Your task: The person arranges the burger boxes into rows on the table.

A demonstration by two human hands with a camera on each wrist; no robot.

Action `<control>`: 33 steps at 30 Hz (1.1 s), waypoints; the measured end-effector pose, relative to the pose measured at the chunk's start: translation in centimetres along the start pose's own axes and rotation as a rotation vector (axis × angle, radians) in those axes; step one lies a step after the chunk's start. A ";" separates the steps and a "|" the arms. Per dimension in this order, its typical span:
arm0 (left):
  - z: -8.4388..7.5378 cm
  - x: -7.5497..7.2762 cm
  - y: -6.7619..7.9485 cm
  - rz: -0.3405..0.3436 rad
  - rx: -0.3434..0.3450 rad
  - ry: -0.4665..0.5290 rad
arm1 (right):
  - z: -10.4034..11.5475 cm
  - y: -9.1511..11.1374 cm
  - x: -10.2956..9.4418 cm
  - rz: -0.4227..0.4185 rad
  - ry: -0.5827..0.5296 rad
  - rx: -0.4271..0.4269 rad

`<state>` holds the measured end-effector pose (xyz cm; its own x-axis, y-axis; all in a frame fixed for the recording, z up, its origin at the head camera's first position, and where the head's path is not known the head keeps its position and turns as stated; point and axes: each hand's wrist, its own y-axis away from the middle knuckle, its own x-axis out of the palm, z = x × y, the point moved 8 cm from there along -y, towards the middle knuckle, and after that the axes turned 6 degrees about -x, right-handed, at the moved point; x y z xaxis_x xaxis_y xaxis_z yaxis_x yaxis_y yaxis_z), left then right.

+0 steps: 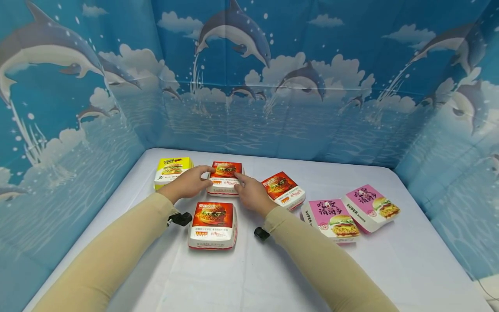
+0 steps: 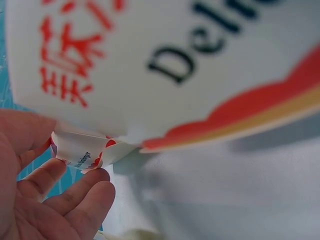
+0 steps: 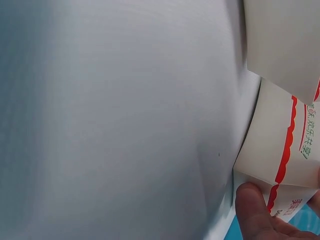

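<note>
A red-and-white burger box (image 1: 224, 179) with a burger picture on its lid lies at the back of the table between both hands. My left hand (image 1: 188, 182) holds its left side, fingers and thumb around the box corner in the left wrist view. On the opposite side my right hand (image 1: 253, 194) grips the box, with the thumb (image 3: 252, 205) at its lower edge in the right wrist view. A matching burger box (image 1: 213, 225) lies closer, between the forearms; its white wall (image 2: 120, 65) fills the top of the left wrist view.
A yellow burger box (image 1: 171, 169) is beyond the left hand. Another red burger box (image 1: 283, 190), set at an angle, lies just right of the right hand. Two pink burger boxes (image 1: 331, 219) overlap at the right. Dolphin-print curtains (image 1: 249, 121) surround the white table (image 1: 397, 268).
</note>
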<state>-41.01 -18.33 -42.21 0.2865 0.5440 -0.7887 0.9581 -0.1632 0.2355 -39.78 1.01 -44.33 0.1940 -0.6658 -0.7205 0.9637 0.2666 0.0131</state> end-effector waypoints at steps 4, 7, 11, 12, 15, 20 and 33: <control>0.0 0.0 -0.1 0.004 -0.011 0.000 | -0.1 0.0 0.0 -0.004 0.006 -0.003; 0.0 0.0 -0.1 0.009 -0.020 0.003 | -0.1 0.1 0.0 -0.007 0.002 -0.006; -0.1 -0.1 -0.1 0.014 -0.022 0.007 | -0.1 0.1 -0.1 -0.014 -0.010 -0.007; -0.1 -0.1 -0.2 0.014 -0.021 0.008 | -0.1 0.1 -0.1 -0.015 -0.011 -0.007; -0.3 -0.2 -0.3 0.011 -0.016 0.002 | 0.1 0.3 -0.2 -0.018 -0.014 -0.002; -0.4 -0.4 -0.5 -0.002 -0.013 0.002 | 0.4 0.5 -0.4 -0.016 -0.011 0.001; -0.3 -0.2 -0.5 0.004 -0.011 0.024 | 0.5 0.7 -0.6 -0.015 -0.002 0.004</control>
<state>-41.58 -18.07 -42.04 0.2903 0.5628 -0.7739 0.9568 -0.1568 0.2449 -39.16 1.23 -43.56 0.1803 -0.6711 -0.7191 0.9671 0.2544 0.0051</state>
